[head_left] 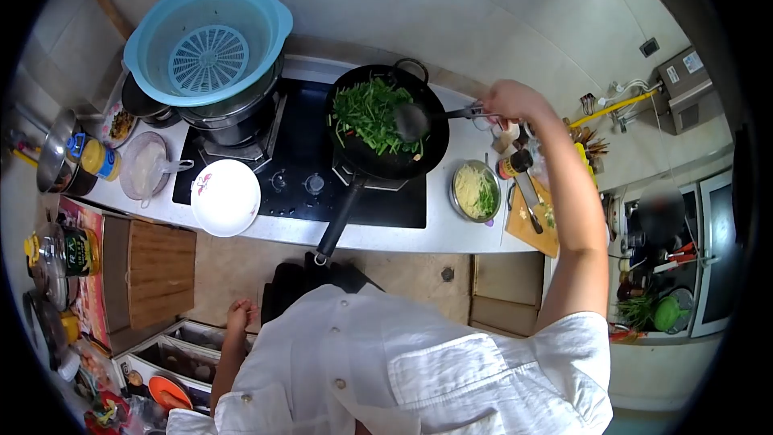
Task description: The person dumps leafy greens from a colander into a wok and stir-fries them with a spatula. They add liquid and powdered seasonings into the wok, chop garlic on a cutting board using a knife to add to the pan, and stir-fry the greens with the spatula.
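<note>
Right hand [515,101]: upper right of centre, grip closed round the ladle's handle.
Ladle [412,122]: reaches left from that grip, long axis nearly level across the frame, head on greens [364,113] in the wok [435,151], upper centre.
Left hand [241,314]: lower left, farther off; too small to tell its curl.
Bench [451,234]: pale, under a tiled wall [483,16].
</note>
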